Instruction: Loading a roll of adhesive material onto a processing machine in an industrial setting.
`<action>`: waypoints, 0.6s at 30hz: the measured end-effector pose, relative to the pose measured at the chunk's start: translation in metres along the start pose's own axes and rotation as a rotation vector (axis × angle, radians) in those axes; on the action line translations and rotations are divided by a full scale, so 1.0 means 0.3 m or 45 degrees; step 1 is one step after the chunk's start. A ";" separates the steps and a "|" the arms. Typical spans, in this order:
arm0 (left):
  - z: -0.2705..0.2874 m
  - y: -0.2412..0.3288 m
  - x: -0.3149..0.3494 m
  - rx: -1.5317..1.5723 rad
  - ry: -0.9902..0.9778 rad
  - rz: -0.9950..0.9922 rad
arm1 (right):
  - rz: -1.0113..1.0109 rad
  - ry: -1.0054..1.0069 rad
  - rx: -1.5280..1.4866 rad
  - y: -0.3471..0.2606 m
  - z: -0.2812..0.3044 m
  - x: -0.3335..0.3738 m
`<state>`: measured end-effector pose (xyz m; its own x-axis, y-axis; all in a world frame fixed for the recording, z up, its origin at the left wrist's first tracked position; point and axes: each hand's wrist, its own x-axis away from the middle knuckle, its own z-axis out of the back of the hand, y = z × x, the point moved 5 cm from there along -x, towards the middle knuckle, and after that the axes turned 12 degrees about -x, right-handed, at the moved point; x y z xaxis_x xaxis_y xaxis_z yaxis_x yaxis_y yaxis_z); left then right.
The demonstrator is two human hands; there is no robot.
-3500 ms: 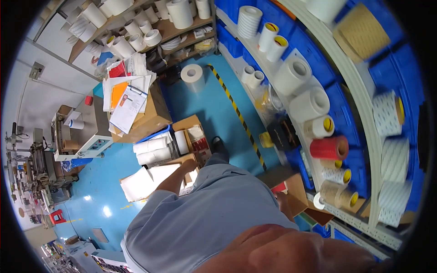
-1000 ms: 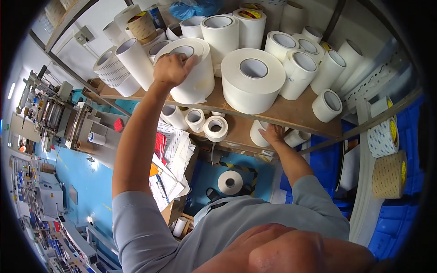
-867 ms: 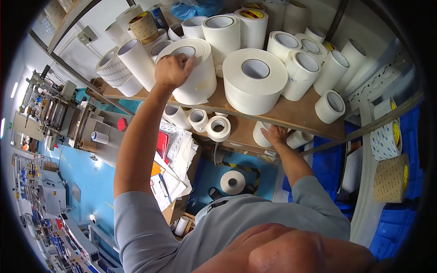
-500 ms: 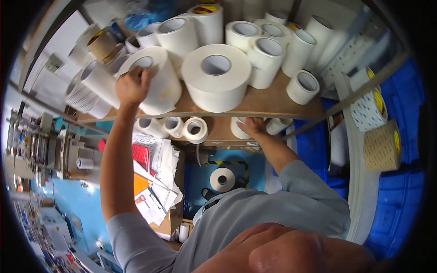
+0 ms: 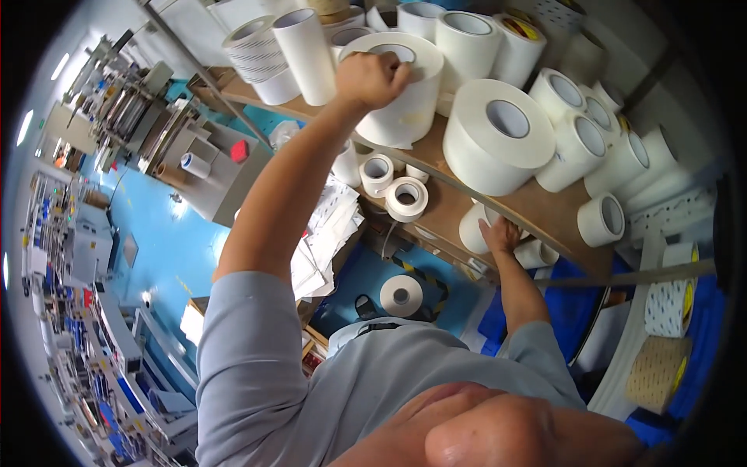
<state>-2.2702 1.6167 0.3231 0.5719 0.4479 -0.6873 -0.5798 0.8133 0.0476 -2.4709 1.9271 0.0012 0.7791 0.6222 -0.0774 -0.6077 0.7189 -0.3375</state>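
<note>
Long brown wooden shelf (image 5: 537,206) across the upper right, packed with white rolls. Big wide white tape roll with a grey core (image 5: 494,136) lying on the shelf just right of the left hand's fingers, hole facing up. Tall white paper roll (image 5: 401,101) standing beside it, under the left hand (image 5: 369,78); fingers curled tight over its top rim, thumb at the core opening, gripping the roll. Long narrow white roll (image 5: 307,54) upright just left of those fingers, striped white roll (image 5: 261,50) further left. More white rolls (image 5: 580,132) in a row well right of the left hand, near the shelf's far end. Right hand (image 5: 498,233) lower, under the shelf board, fingers spread flat against a white roll on the lower level (image 5: 473,227); palm side hidden, grip cannot be told. Two small white tape rings (image 5: 406,198) between the two hands, below the left wrist. One white roll on the blue floor (image 5: 401,296) far below both hands. Stack of white papers (image 5: 327,233) left of it, beside the left forearm.
</note>
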 end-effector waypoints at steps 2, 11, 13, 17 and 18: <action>0.005 -0.016 0.006 0.004 0.060 0.005 | 0.005 -0.043 -0.006 -0.018 -0.007 -0.003; 0.007 -0.007 0.004 0.035 0.166 -0.079 | 0.077 0.076 0.024 0.007 -0.028 -0.003; 0.010 -0.009 0.004 0.046 0.174 -0.080 | 0.013 0.002 0.003 0.006 -0.029 -0.003; 0.020 -0.010 0.010 0.064 0.140 -0.066 | 0.036 0.017 -0.027 0.011 -0.038 -0.005; 0.015 -0.004 0.005 0.047 0.087 -0.057 | 0.027 0.024 -0.027 0.024 -0.037 -0.007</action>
<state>-2.2661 1.6181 0.3252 0.5553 0.3853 -0.7370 -0.5319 0.8458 0.0414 -2.4752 1.9275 -0.0116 0.7691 0.6309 -0.1022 -0.6206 0.6989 -0.3554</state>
